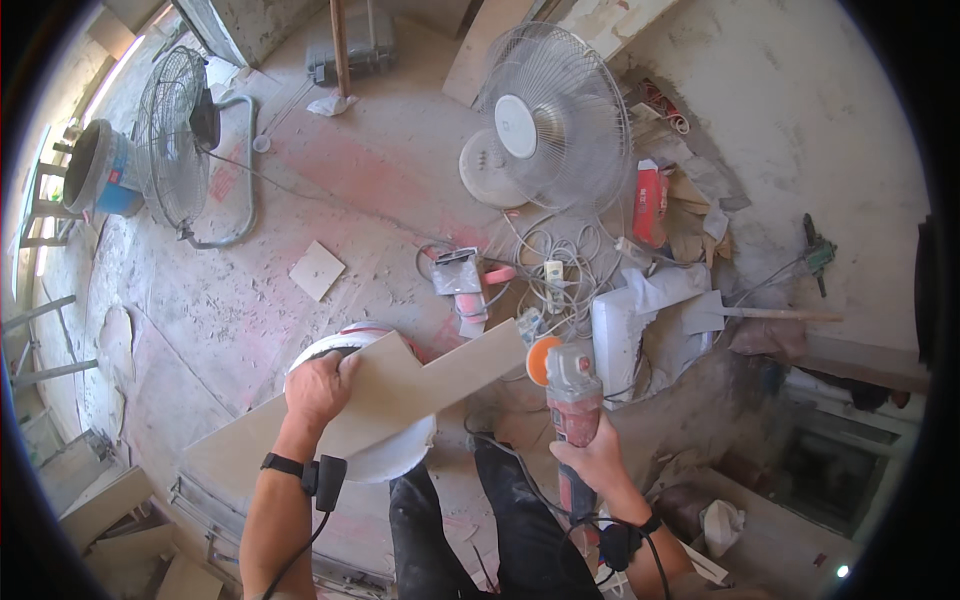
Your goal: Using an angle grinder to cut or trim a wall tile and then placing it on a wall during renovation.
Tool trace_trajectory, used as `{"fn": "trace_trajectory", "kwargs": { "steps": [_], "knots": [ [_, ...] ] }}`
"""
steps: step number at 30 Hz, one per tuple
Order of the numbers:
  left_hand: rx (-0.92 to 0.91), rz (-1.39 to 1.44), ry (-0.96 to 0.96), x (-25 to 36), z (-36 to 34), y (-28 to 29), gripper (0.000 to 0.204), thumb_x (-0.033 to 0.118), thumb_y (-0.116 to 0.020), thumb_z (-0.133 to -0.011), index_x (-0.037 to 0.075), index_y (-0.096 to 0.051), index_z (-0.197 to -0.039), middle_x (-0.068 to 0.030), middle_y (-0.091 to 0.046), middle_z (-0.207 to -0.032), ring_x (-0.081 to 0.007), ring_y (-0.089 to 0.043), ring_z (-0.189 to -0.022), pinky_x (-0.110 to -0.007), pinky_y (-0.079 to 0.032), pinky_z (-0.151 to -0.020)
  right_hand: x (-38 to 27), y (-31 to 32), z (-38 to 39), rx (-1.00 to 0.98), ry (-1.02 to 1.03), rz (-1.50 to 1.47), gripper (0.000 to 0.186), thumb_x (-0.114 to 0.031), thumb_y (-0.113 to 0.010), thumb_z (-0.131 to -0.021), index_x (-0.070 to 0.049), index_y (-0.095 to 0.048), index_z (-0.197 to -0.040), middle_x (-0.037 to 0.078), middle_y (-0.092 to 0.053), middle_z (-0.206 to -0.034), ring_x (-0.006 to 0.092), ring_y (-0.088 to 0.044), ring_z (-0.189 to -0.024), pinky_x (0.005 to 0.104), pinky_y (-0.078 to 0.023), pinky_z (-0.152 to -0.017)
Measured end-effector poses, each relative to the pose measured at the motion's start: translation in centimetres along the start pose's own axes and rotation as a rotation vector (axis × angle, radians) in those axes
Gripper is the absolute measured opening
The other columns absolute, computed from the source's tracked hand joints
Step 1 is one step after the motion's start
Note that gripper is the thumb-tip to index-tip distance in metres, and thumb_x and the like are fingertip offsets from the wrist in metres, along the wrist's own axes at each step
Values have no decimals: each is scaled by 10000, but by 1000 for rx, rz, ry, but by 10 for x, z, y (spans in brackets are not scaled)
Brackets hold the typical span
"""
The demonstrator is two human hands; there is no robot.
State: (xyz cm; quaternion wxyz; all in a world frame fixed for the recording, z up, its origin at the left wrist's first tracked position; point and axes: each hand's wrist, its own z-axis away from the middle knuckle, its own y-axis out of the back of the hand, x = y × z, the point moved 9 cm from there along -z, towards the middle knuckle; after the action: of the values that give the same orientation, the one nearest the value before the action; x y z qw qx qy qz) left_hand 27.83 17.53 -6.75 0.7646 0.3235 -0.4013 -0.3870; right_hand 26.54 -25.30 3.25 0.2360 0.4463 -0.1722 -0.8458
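Observation:
My left hand [318, 385] grips a long beige tile [420, 395] with a notch cut from its upper edge. The tile lies across a white round bucket or tub [390, 462], whose contents are hidden. My right hand [590, 445] holds a dusty red and grey angle grinder [570, 395] with an orange disc [541, 361] at its head. The disc is just right of the tile's right end, and I cannot tell whether they touch.
A pedestal fan [515, 128], a floor fan [175, 130] and a bucket [105, 170] stand beyond. Tangled cables [535, 250], a pink tool [470, 295], a red box [650, 200], a white sack [620, 340] and a small tile [315, 270] lie on the dusty floor.

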Motion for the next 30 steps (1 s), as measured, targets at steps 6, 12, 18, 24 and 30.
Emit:
{"fn": "trace_trajectory", "kwargs": {
  "steps": [6,12,18,24,30],
  "knots": [
    [-118,78,-13,0,-1,-55,553,564,-507,-990,71,-714,-848,-238,-707,-829,-436,-694,-850,-522,-544,-750,8,23,18,17,-67,37,623,-181,-827,-687,48,-559,-1201,152,-695,-1031,236,-679,-946,377,-538,-871],
    [-124,19,-31,2,-2,-96,557,563,-503,-993,70,-720,-850,-229,-709,-795,-430,-701,-818,-526,-545,-718,29,0,12,-11,-74,197,665,-244,-828,-688,69,-543,-1199,237,-701,-994,355,-712,-966,428,-551,-852],
    [-30,-84,-40,16,23,-78,511,521,-747,-844,91,-648,-1102,-163,-703,-1093,-356,-658,-1062,-554,-480,-893,36,-52,2,-142,-126,363,637,-329,-794,-711,64,-530,-1137,321,-681,-1007,507,-663,-992,520,-537,-837],
    [-109,-127,135,-26,49,-65,660,482,-905,-642,84,-619,-1083,-133,-680,-1103,-325,-633,-1105,-542,-440,-926,24,-75,-2,-197,-78,453,643,-298,-819,-705,53,-520,-1153,286,-689,-1001,445,-692,-984,475,-545,-842],
    [-16,-61,121,-25,56,-55,480,449,-884,-667,97,-628,-871,-89,-698,-928,-309,-666,-979,-507,-443,-854,-3,-67,-11,-231,-86,510,662,-302,-825,-699,56,-517,-1162,287,-685,-1022,442,-687,-1002,471,-543,-847]
  ]
}}
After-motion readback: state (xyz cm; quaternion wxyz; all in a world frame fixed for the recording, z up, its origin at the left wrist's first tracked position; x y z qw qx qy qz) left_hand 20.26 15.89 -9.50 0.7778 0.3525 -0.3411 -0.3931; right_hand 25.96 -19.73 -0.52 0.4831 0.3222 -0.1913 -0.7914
